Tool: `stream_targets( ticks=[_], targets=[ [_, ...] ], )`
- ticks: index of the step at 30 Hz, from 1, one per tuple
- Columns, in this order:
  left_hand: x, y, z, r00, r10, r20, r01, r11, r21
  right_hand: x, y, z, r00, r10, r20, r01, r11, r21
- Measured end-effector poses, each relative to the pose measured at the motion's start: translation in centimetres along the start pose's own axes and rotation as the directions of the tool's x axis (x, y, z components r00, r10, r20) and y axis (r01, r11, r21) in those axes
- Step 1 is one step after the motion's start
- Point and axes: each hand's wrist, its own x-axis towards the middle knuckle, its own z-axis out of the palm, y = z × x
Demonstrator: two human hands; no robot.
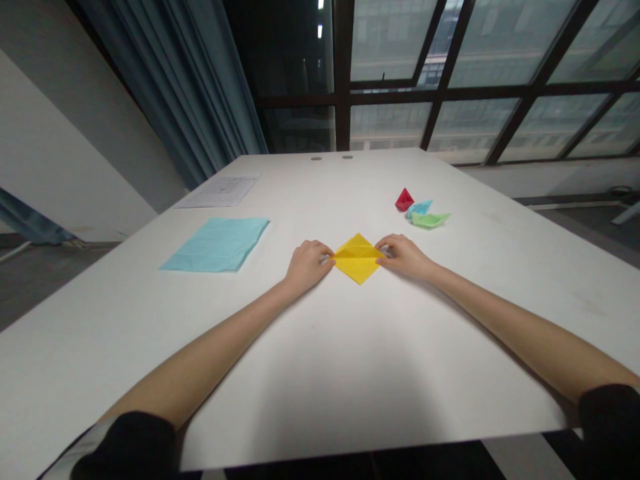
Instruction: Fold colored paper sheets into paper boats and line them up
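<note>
A yellow folded paper [357, 259], diamond-shaped with creases, lies flat on the white table [350, 360] in front of me. My left hand [307, 263] pinches its left corner with curled fingers. At the opposite corner, my right hand [403, 255] pinches the paper the same way. Both forearms stretch forward over the table.
A light blue sheet [217, 244] lies to the left, with a printed white page [220, 191] beyond it. Three small folded paper boats, red [404, 199], blue [419, 209] and green [429, 219], sit at the right rear. Windows and a curtain stand behind the table.
</note>
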Motion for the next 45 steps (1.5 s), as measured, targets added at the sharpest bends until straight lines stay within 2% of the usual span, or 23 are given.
stream_targets(
  ticks=[5,15,19,24,28,34,39,42,45],
  targets=[
    [-0.3,0.9,-0.3,0.998,0.068,0.009,-0.069,0.996,0.052,-0.2,-0.3,0.0,0.987,-0.16,0.035,0.158,0.986,0.054],
    [-0.2,2.8,0.0,0.972,0.215,0.098,-0.222,0.973,0.067,-0.7,-2.9,0.2,0.962,-0.256,0.095,0.26,0.965,-0.032],
    [0.1,2.4,0.0,0.979,0.186,0.089,-0.193,0.978,0.082,-0.8,-2.9,0.3,0.954,-0.272,0.128,0.28,0.959,-0.048],
    [0.3,1.6,0.0,0.995,0.074,0.063,-0.082,0.989,0.121,-0.8,-2.7,0.2,0.953,-0.258,0.158,0.272,0.959,-0.079],
    [0.4,1.1,0.2,1.0,0.013,0.016,-0.015,0.997,0.076,-0.8,-2.8,0.3,0.953,-0.258,0.156,0.273,0.958,-0.084],
    [0.6,0.5,0.6,1.0,-0.009,-0.006,0.009,0.999,-0.039,-0.7,-2.7,0.5,0.962,-0.235,0.139,0.247,0.966,-0.077],
    [0.3,0.8,0.5,0.993,0.121,0.008,-0.12,0.99,-0.08,-0.8,-2.5,0.7,0.963,-0.237,0.125,0.246,0.967,-0.063],
    [0.1,1.4,0.2,0.973,0.222,0.064,-0.221,0.975,-0.017,-0.8,-2.4,0.7,0.953,-0.277,0.121,0.285,0.957,-0.052],
    [0.0,1.9,-0.3,0.962,0.244,0.12,-0.253,0.966,0.063,-0.8,-2.3,0.7,0.934,-0.338,0.117,0.345,0.938,-0.043]
  ],
)
